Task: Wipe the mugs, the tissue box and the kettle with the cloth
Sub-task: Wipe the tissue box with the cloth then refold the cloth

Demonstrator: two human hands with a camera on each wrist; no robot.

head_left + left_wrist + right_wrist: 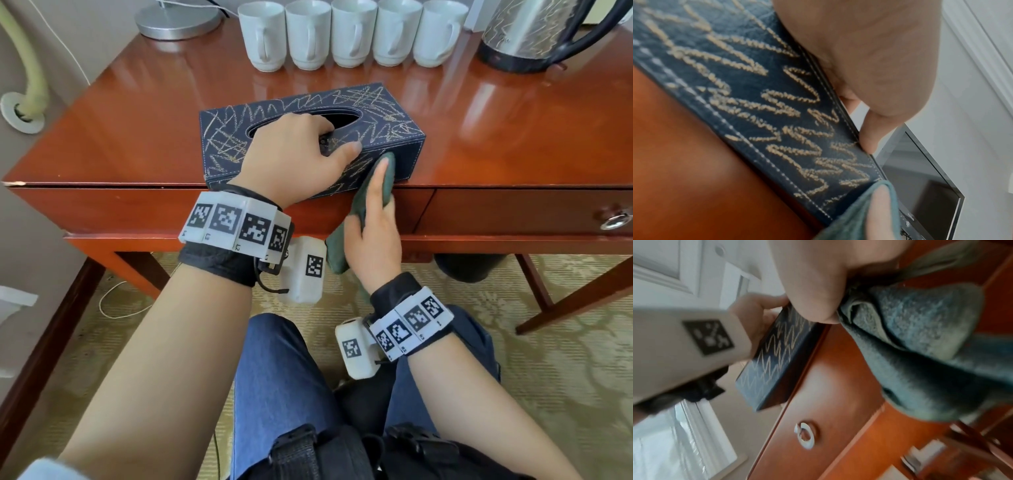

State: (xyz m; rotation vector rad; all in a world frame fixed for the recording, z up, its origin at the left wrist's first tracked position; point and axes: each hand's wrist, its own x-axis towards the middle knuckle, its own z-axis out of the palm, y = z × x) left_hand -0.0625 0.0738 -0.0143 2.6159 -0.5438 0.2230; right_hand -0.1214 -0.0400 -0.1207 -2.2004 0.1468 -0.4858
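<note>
Right hand: our right hand (371, 236) grasps the folded teal cloth (385, 178), pressing it on the box's near side.
Left hand: our left hand (294, 154) clamps the dark blue stitched tissue box (394, 113) at the desk's (137, 116) front edge.
Far: five white ceramic mugs (352, 32); steel kettle (527, 34) at their right.

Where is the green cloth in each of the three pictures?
Head: cloth, center, pressed by the right hand against the tissue box's near side.
Left wrist: bottom edge, right of center, at the box's corner.
Right wrist: right half, hanging from the hand.
Shared landmark: the scribbled tissue box.
</note>
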